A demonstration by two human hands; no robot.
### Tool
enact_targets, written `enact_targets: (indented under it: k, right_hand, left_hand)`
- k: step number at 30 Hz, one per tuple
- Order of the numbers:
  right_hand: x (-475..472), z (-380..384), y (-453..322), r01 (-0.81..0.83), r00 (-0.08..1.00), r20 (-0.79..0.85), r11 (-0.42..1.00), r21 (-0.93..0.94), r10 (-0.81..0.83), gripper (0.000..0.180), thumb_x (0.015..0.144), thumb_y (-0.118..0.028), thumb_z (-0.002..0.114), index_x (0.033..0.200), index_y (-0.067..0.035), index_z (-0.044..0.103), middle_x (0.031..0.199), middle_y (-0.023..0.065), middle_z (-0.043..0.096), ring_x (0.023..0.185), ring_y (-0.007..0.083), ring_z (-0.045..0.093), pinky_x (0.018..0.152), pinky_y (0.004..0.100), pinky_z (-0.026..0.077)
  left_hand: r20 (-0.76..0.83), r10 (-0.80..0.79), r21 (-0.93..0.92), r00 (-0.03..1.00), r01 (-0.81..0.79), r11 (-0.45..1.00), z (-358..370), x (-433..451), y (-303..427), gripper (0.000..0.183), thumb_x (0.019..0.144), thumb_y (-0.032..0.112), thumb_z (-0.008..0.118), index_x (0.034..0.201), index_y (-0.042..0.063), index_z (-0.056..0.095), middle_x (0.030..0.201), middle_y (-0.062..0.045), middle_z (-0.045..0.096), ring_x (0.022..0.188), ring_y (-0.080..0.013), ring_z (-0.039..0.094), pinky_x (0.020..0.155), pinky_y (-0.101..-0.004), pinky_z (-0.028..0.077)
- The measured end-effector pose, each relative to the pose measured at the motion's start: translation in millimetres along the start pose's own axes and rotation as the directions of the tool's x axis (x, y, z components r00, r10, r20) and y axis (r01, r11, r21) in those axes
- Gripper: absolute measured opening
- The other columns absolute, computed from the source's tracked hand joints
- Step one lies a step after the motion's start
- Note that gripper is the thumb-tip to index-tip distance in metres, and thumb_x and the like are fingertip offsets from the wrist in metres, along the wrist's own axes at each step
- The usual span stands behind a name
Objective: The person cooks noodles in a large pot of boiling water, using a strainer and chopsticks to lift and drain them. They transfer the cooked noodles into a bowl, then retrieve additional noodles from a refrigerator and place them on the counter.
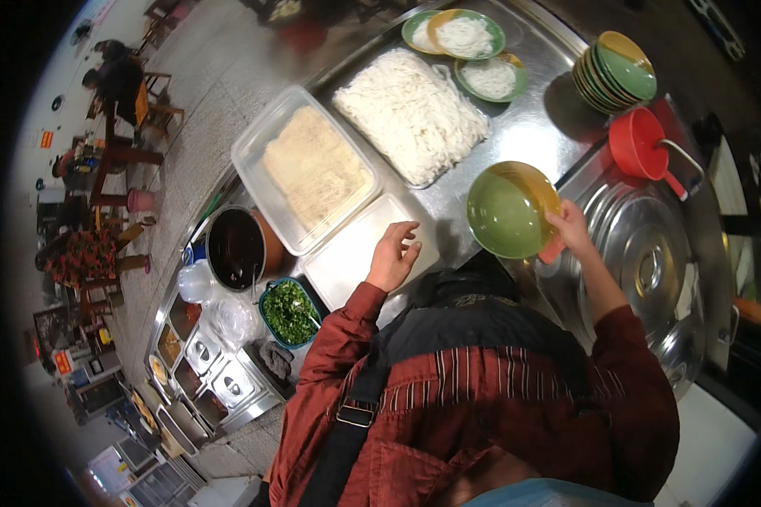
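Note:
My right hand (pixel 571 228) grips the rim of a green and yellow bowl (pixel 507 206) at its right side. Nothing shows inside the bowl, which is over the steel counter. A small red piece (pixel 552 248) shows just below my fingers; I cannot tell what it is. My left hand (pixel 394 256) holds nothing, fingers apart and bent, above a flat white lid or board (pixel 349 253). Beyond my left hand stands a translucent plastic tub (pixel 244 149) with thin pale noodles (pixel 314 168). Thick white noodles (pixel 412 117) are heaped on a tray farther off.
Plates of noodles (pixel 463 37) and stacked bowls (pixel 615 73) stand at the far side. A red dipper (pixel 637 142) and round metal lids (pixel 650 266) are to my right. At left are a pot of dark liquid (pixel 236 247), chopped greens (pixel 288 314) and metal condiment pans (pixel 231 383).

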State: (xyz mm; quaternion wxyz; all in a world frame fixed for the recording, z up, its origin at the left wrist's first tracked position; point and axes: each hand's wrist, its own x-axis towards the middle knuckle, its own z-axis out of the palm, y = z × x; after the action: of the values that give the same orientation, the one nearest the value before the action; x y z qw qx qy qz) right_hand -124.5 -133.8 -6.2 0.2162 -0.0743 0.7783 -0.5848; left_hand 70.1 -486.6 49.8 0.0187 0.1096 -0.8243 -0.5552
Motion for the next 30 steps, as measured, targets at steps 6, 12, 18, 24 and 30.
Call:
enact_targets:
  k: [6,12,18,24,30]
  right_hand:
    - [66,54,42,-0.066,0.993,0.1,0.998,0.013,0.064,0.034,0.078,-0.007,0.068,0.066,-0.013,0.037,0.059,-0.0057,0.037,0.05,0.0054,0.032,0.044,0.0221,0.028]
    - [85,66,33,-0.373,0.9,0.151,0.902,-0.218,0.409,0.028,0.077,-0.019,0.072,0.074,-0.006,0.047,0.067,0.0038,0.053,0.068,0.013,0.056,0.065,0.0274,0.048]
    - [114,55,-16,0.08,0.997,0.046,0.892,-0.444,-0.066,0.032,0.081,-0.024,0.067,0.099,-0.001,0.054,0.094,0.0134,0.062,0.082,0.022,0.062,0.074,0.0327,0.05]
    - [87,25,-25,-0.013,1.0,0.003,0.975,-0.223,0.014,0.021,0.084,-0.018,0.063,0.098,-0.004,0.057,0.089,0.0047,0.062,0.082,0.0128,0.059,0.074,0.0284,0.048]
    - [-8,-59,19,-0.192,0.894,-0.445,0.933,-0.304,0.039,0.03,0.077,-0.021,0.065,0.099,-0.002,0.059,0.091,0.0117,0.064,0.085,0.0211,0.062,0.078,0.032,0.049]
  left_hand:
    - [-0.102,-0.132,-0.044,0.986,0.129,0.991,-16,-13,-13,0.034,0.083,0.003,0.059,0.117,0.002,0.054,0.11,-0.011,0.053,0.095,-0.0194,0.058,0.075,-0.0296,0.052]
    - [-0.097,-0.222,-0.131,0.97,0.209,0.969,-13,-1,-26,0.034,0.084,0.001,0.058,0.117,0.002,0.053,0.111,-0.008,0.053,0.097,-0.016,0.056,0.077,-0.0278,0.049]
    - [-0.108,-0.173,-0.185,0.979,0.152,0.971,-7,30,-25,0.035,0.083,0.003,0.06,0.117,0.002,0.054,0.107,-0.013,0.054,0.093,-0.0221,0.059,0.073,-0.0302,0.051]
    - [-0.031,-0.202,-0.179,0.979,0.194,0.965,-3,45,-16,0.037,0.083,-0.002,0.057,0.12,0.001,0.052,0.112,-0.008,0.052,0.096,-0.0168,0.056,0.075,-0.0284,0.051]
    - [0.111,-0.179,-0.156,0.978,0.195,0.968,11,46,-17,0.036,0.085,0.002,0.056,0.12,0.001,0.052,0.114,-0.008,0.053,0.098,-0.0164,0.055,0.076,-0.0276,0.05]
